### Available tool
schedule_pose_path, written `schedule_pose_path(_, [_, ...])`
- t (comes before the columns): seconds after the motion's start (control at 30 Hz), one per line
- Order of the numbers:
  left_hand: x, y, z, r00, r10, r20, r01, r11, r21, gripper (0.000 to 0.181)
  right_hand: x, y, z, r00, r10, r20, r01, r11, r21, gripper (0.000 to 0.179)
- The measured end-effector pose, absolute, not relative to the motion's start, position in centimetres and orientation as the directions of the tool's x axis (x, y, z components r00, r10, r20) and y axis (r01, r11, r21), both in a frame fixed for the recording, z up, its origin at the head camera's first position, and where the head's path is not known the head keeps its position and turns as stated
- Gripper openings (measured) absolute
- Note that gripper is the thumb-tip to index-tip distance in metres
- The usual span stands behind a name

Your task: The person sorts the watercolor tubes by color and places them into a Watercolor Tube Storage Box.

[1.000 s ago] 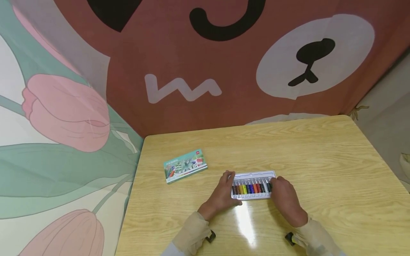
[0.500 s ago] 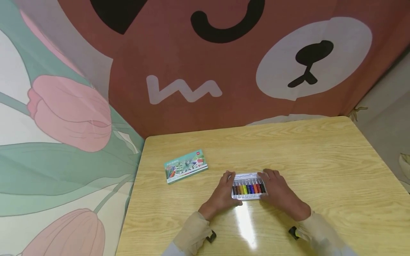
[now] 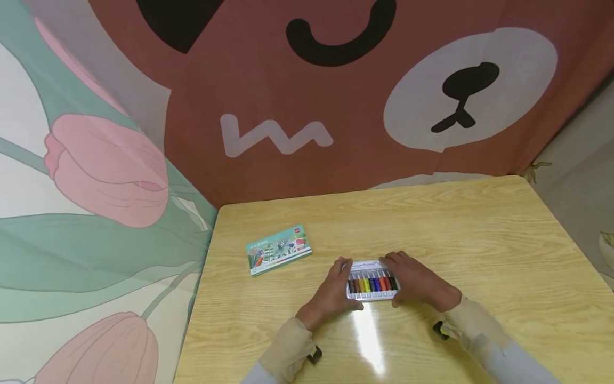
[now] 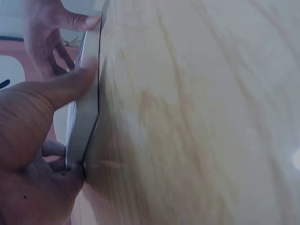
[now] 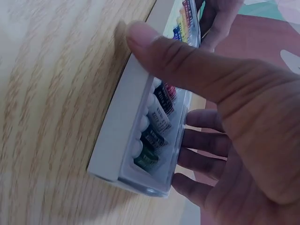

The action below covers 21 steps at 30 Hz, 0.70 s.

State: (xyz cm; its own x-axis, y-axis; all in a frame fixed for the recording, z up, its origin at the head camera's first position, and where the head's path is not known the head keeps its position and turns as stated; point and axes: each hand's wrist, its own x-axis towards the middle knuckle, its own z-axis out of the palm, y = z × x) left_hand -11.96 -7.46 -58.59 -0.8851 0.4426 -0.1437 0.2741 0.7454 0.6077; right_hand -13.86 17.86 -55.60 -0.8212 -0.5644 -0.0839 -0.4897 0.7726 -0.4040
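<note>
A shallow white tray (image 3: pixel 366 263) of small paint tubes (image 3: pixel 373 283), brown, yellow, blue, red and dark, lies on the table in the head view. My left hand (image 3: pixel 331 293) holds its left end, thumb at the near side and fingers at the far side. Across the right part, my right hand (image 3: pixel 417 280) grips the tray in the same way and covers the tubes there. In the right wrist view, the thumb presses on the tray's near wall (image 5: pixel 115 126) while the fingers lie along the opposite side. Dark, green and white tubes show beneath that hand.
A teal box (image 3: pixel 279 249) with a plant picture on its lid lies to the left, behind my left hand. The wooden table (image 3: pixel 479 234) meets a brown printed cloth (image 3: pixel 288 176) at the back and a flowered cloth (image 3: pixel 120 256) on the left.
My right hand has moved left from the tray's right end, unfolded its fingers and now spans the tray from near to far side. The left hand stays at the left end.
</note>
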Motion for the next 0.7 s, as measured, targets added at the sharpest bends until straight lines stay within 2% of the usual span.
schedule_pose_path(0.1, [-12.1, -8.1, -58.6, -0.871, 0.47, -0.144, 0.278, 0.713, 0.644, 0.122, -13.9, 18.0, -55.9, -0.824, -0.563, -0.071, -0.496, 0.776, -0.39, 0.111])
schedule_pose_path(0.2, [-12.5, -9.2, -57.8, -0.867, 0.477, -0.14, 0.28, 0.701, 0.656, 0.106, -13.9, 18.2, -56.2, -0.829, -0.556, -0.06, -0.495, 0.779, -0.384, 0.111])
schedule_pose_path(0.3, [-13.5, -10.8, -56.7, -0.896, 0.433, -0.095, 0.287, 0.73, 0.621, 0.087, -13.8, 18.3, -56.4, -0.832, -0.552, -0.059, -0.49, 0.78, -0.39, 0.11])
schedule_pose_path(0.37, [-14.6, -12.4, -55.8, -0.922, 0.381, -0.064, 0.269, 0.753, 0.601, 0.08, -13.6, 18.2, -56.3, -0.835, -0.544, -0.078, -0.474, 0.784, -0.401, 0.11])
schedule_pose_path(0.43, [-15.8, -14.2, -55.3, -0.95, 0.306, -0.066, 0.21, 0.781, 0.588, 0.082, -13.5, 18.2, -56.2, -0.838, -0.537, -0.098, -0.459, 0.79, -0.406, 0.109])
schedule_pose_path(0.6, [-18.7, -18.7, -53.9, -0.97, 0.167, -0.177, 0.044, 0.835, 0.548, 0.107, -13.4, 18.1, -55.7, -0.849, -0.517, -0.113, -0.431, 0.8, -0.417, 0.108])
schedule_pose_path(0.7, [-20.1, -20.7, -53.1, -0.966, 0.151, -0.21, 0.028, 0.869, 0.494, 0.117, -13.4, 18.1, -55.5, -0.851, -0.514, -0.109, -0.429, 0.8, -0.42, 0.107])
